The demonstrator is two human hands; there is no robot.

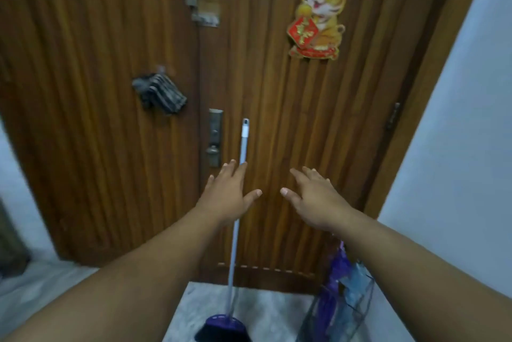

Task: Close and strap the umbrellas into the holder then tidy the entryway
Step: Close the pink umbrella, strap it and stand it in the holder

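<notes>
A broom with a pale blue-grey handle and a dark purple head stands upright against the wooden door. My left hand is spread flat with straight fingers, its fingertips at the handle. My right hand hovers to the right of the handle, fingers spread, holding nothing. At the lower right a wire holder stands on the floor with a purple umbrella and a light blue umbrella in it, partly hidden by my right forearm.
A dark folded item hangs on the left door leaf. The lock and handle plate sits just left of the broom. A tiger decoration is stuck high on the door. A white wall closes the right side; grey marble floor lies below.
</notes>
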